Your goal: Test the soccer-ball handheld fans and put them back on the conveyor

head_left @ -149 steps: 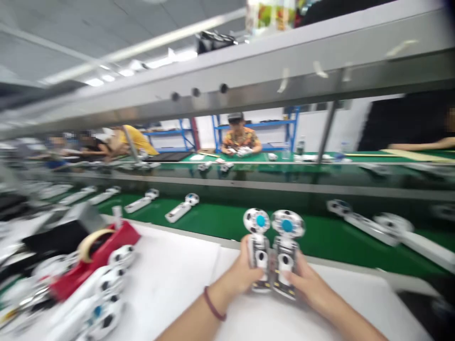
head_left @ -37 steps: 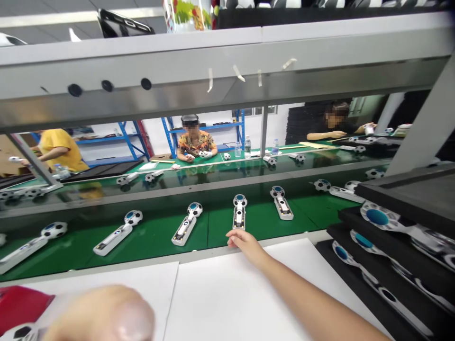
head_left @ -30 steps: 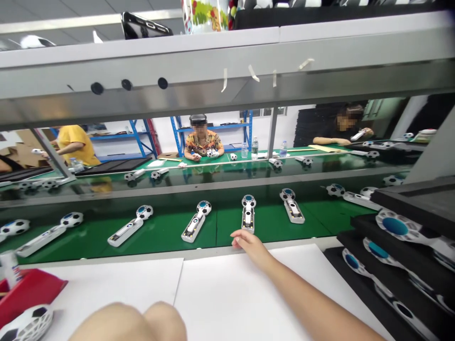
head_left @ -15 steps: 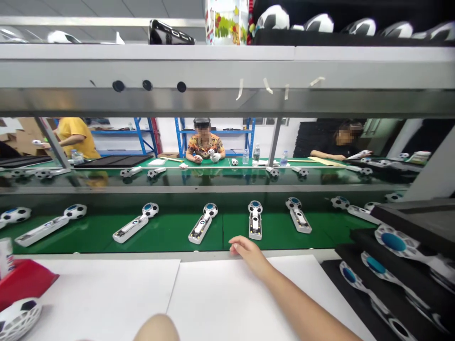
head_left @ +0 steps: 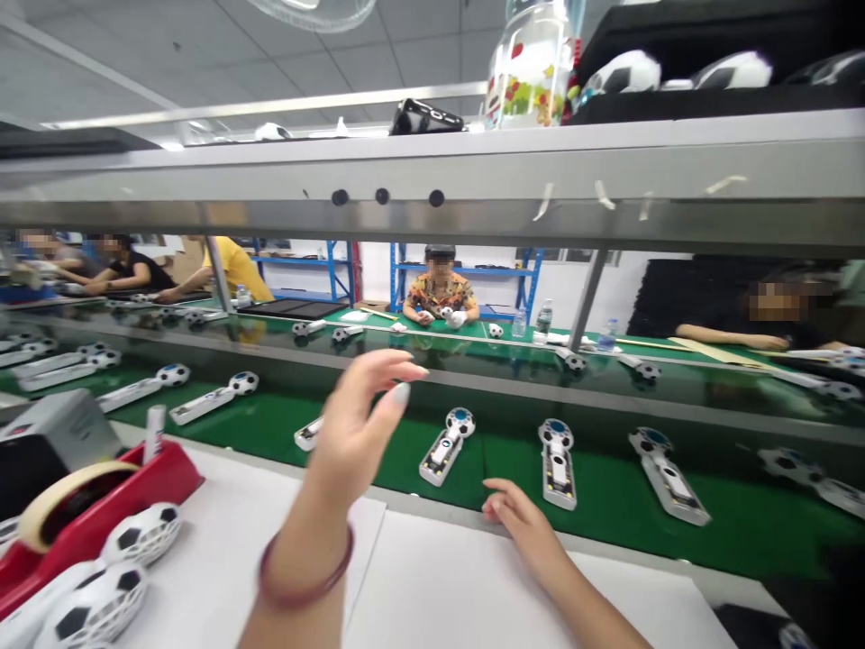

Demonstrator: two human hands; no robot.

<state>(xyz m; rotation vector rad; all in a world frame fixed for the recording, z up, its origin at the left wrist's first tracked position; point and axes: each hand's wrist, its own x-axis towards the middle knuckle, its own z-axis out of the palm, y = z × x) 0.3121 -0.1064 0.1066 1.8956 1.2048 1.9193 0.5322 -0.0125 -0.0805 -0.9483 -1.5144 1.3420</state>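
My left hand [head_left: 358,419], a dark red bangle [head_left: 304,599] on its wrist, is raised over the near edge of the green belt [head_left: 396,455]. Its thumb and fingers are apart with nothing between them. It partly hides a white handle-shaped device [head_left: 308,436]. To its right lies a similar device [head_left: 446,448] with a soccer-ball-patterned head and an open handle showing inner parts. My right hand [head_left: 519,518] rests at the belt's near edge, empty, its fingers loosely bent and apart. Another such device [head_left: 558,464] lies just beyond it.
White sheets [head_left: 446,577] cover the bench. At left stand a red tape dispenser [head_left: 168,482] and several soccer-ball-patterned pieces [head_left: 141,534]. A metal shelf [head_left: 270,185] spans overhead, with a clear jar [head_left: 531,72] on it. Co-workers sit across the belt, including a person in a patterned shirt [head_left: 441,293].
My left hand has come up into view over the belt. The view has swung left, showing the tape dispenser. My right hand stays near the belt's edge.
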